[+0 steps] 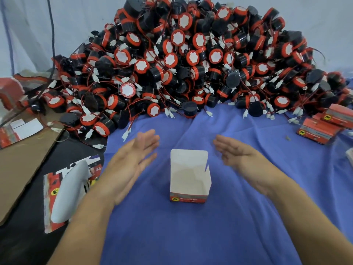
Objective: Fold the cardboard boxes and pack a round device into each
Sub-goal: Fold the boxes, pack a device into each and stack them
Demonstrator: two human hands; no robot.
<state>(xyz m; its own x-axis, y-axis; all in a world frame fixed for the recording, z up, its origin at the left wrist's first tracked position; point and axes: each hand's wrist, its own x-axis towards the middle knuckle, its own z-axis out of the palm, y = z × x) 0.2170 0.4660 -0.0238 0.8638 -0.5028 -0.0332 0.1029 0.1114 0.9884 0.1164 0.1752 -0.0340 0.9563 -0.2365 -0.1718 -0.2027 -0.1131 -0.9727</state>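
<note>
A small cardboard box (189, 178) stands upright on the blue cloth (229, 217), its top open and its back flap raised; the inside is white and looks empty, the outside red. My left hand (131, 161) hovers flat to the left of it, fingers apart, holding nothing. My right hand (238, 155) is held flat to the right, also holding nothing. Neither hand touches the box. Behind them rises a big heap of round black-and-red devices (191, 60) with red wires and white plugs.
Closed red boxes (324, 125) are stacked at the right edge. A stack of flat unfolded box blanks (63, 190) lies at the left on a black surface, beside brown cardboard sheets (21, 165). Loose white plugs (126, 134) trail onto the cloth's far side.
</note>
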